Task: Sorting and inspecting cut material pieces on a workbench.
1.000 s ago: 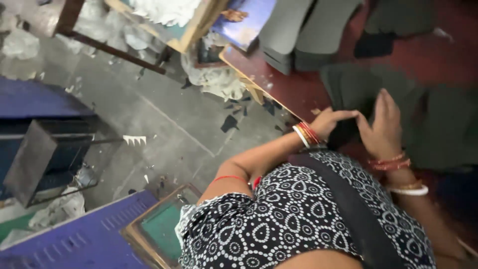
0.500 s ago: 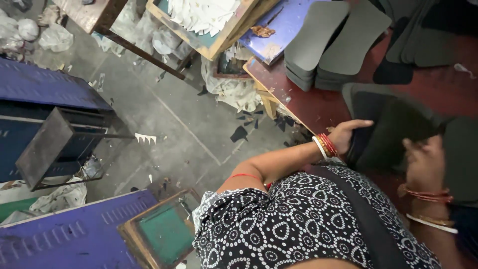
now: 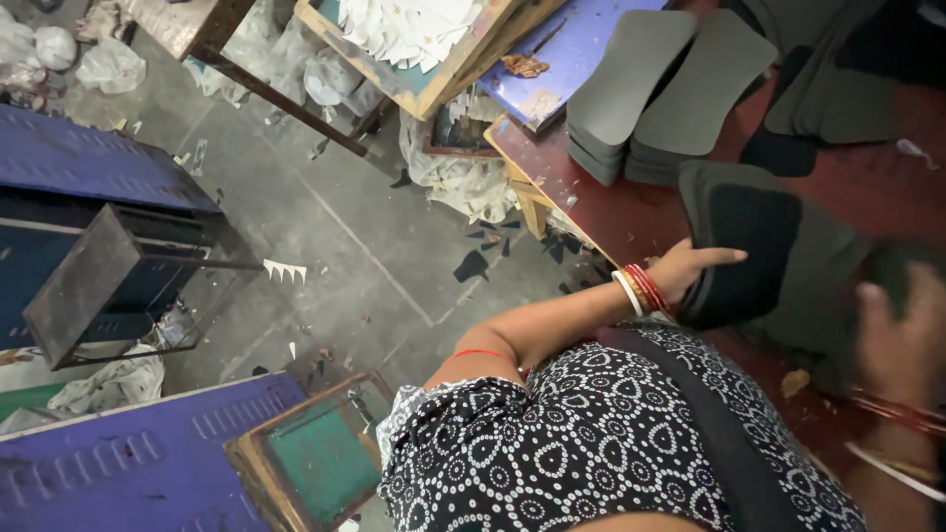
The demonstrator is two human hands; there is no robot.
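— What does the left hand (image 3: 690, 271) do?
— It grips a dark pad (image 3: 749, 251) by its edge, lifted off the red table (image 3: 631, 212).
— And the right hand (image 3: 902, 330)?
— Too blurry, I can't tell. Gray stacks (image 3: 631, 94) sit beyond the grip; this pad isn't stacked yet.

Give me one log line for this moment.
left hand: grips dark sheet edge | right hand: blurred, over sheet | red table: grey stacks

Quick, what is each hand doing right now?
Left hand: gripping the edge of a dark flat sole piece on the red table.
Right hand: blurred, over the grey pieces; open or closed cannot be told.
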